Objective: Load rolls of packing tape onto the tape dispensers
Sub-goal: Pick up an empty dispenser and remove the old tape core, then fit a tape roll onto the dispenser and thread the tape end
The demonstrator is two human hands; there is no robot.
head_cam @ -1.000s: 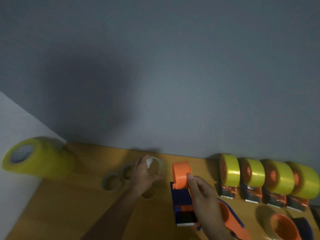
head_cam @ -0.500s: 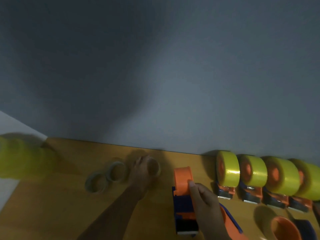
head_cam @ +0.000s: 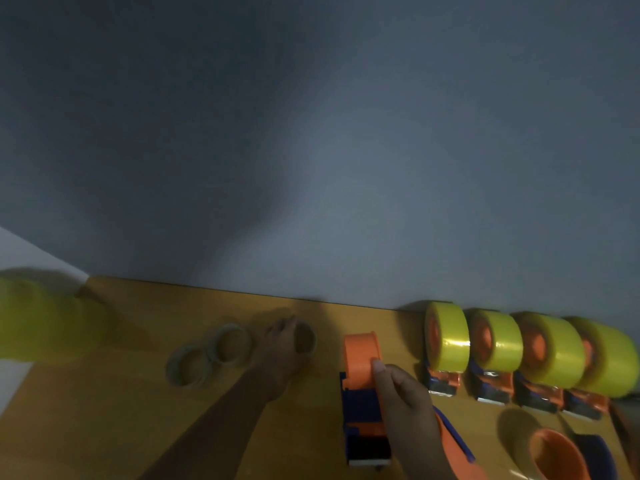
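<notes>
An orange and blue tape dispenser point(head_cam: 362, 393) with a bare orange spool stands on the wooden table point(head_cam: 104, 427). My right hand point(head_cam: 405, 407) grips it from the right, thumb on the spool. My left hand point(head_cam: 280, 351) holds an empty cardboard core point(head_cam: 306, 339) down on the table left of the dispenser. Two more empty cores point(head_cam: 207, 355) lie further left. A blurred stack of yellow tape rolls point(head_cam: 45, 323) lies at the far left.
Several loaded dispensers with yellow rolls point(head_cam: 446, 339) stand in a row along the wall at the right. Another empty orange and blue dispenser point(head_cam: 561, 455) lies at the bottom right corner. A grey wall point(head_cam: 311, 150) rises behind the table.
My left hand has carried the empty core down from mid-air to the table beside the other cores. The view has shifted left. My right hand stays on the dispenser.
</notes>
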